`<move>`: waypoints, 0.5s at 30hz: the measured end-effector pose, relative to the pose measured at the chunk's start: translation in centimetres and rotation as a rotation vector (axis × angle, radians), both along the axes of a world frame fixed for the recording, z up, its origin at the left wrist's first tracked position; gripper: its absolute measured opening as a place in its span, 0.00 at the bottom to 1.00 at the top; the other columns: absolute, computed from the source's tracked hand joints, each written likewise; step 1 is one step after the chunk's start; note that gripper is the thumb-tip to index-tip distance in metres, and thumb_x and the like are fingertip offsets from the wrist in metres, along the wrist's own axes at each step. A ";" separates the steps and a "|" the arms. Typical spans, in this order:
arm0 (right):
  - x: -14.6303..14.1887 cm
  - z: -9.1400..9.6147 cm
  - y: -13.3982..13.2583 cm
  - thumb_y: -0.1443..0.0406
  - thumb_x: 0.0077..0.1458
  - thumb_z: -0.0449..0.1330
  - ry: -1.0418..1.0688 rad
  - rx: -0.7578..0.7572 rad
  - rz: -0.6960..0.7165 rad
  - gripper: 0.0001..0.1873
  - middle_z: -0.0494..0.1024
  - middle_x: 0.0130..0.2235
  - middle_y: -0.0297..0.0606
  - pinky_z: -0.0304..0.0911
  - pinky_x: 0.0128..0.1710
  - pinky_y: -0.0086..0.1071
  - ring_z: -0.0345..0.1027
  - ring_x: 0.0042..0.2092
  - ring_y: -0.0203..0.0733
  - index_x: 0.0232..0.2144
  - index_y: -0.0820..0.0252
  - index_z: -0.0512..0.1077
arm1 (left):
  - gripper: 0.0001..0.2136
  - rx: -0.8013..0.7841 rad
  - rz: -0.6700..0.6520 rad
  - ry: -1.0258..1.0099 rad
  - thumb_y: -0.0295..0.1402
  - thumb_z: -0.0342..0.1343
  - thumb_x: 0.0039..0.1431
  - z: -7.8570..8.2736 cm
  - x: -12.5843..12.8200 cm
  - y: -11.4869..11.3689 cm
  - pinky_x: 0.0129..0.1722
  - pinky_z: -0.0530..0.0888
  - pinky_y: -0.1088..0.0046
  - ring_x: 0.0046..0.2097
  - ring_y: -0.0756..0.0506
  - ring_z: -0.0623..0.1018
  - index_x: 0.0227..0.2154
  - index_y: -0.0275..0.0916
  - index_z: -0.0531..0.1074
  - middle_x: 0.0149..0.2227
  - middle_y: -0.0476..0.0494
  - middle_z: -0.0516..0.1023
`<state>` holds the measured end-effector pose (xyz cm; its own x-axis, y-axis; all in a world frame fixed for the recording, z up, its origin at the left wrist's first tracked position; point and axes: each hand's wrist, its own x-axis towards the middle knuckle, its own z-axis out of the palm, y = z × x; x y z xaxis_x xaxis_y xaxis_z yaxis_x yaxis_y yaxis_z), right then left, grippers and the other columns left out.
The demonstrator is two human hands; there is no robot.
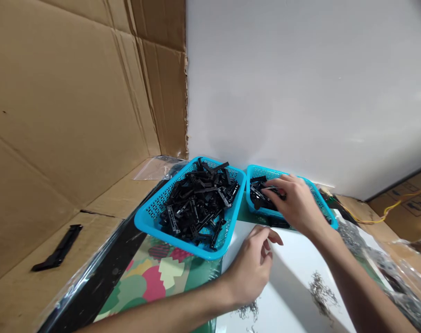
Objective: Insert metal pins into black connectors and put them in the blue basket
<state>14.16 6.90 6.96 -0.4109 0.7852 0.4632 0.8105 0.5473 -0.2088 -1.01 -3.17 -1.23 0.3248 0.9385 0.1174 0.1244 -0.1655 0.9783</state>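
My right hand (299, 201) is over the smaller blue basket (323, 203), its thumb and fingers closed on a black plastic part (279, 192) at the left end. More black parts (257, 192) lie beneath and beside those fingertips. My left hand (254, 263) hovers over the white sheet (287, 277) with its fingers loosely bent and apart, and nothing shows in it. To its upper left, the larger blue basket (188, 249) is heaped with similar black clip-like pieces (200, 199).
Thin silvery metal bits (322, 296) lie in small piles on the sheet. One long black part (59, 249) rests on cardboard at the left. Clear plastic bags (387, 263) and a yellow wire (384, 215) are on the right. A white wall (300, 83) and cardboard panel (75, 92) stand behind.
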 end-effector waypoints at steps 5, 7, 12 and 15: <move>-7.2 0.7 0.7 0.63 0.64 0.68 -0.240 -0.206 0.216 0.12 0.83 0.44 0.45 0.61 0.48 0.43 0.72 0.49 0.54 0.49 0.57 0.84 | 0.20 -0.003 -0.014 -0.029 0.11 0.49 0.49 -0.4 0.3 0.2 0.43 0.70 0.70 0.41 0.47 0.73 0.38 0.38 0.75 0.42 0.46 0.75; -8.6 0.9 1.3 0.65 0.62 0.69 -0.297 -0.296 0.258 0.11 0.85 0.44 0.44 0.62 0.47 0.40 0.75 0.47 0.51 0.47 0.59 0.84 | 0.18 -0.017 -0.013 -0.064 0.11 0.49 0.47 -0.4 0.3 0.2 0.40 0.69 0.71 0.39 0.47 0.72 0.35 0.38 0.74 0.39 0.48 0.74; -9.9 1.3 1.9 0.64 0.56 0.74 -0.394 -0.413 0.284 0.05 0.86 0.35 0.40 0.62 0.35 0.33 0.78 0.38 0.45 0.34 0.60 0.84 | 0.17 -0.036 0.012 -0.070 0.13 0.48 0.47 -0.5 0.1 0.3 0.38 0.67 0.70 0.37 0.48 0.70 0.33 0.38 0.73 0.38 0.48 0.73; -10.6 1.5 1.6 0.56 0.53 0.77 -0.445 -0.415 0.248 0.15 0.85 0.35 0.44 0.62 0.35 0.35 0.79 0.40 0.50 0.33 0.61 0.82 | 0.15 -0.030 0.025 -0.067 0.14 0.49 0.48 -0.7 0.2 0.3 0.37 0.66 0.70 0.36 0.48 0.70 0.33 0.38 0.72 0.36 0.49 0.73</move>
<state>3.55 8.50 8.43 -0.6852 0.7194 -0.1138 0.7284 0.6751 -0.1173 -0.77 -2.86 -1.93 0.2939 0.9495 0.1097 0.0624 -0.1336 0.9891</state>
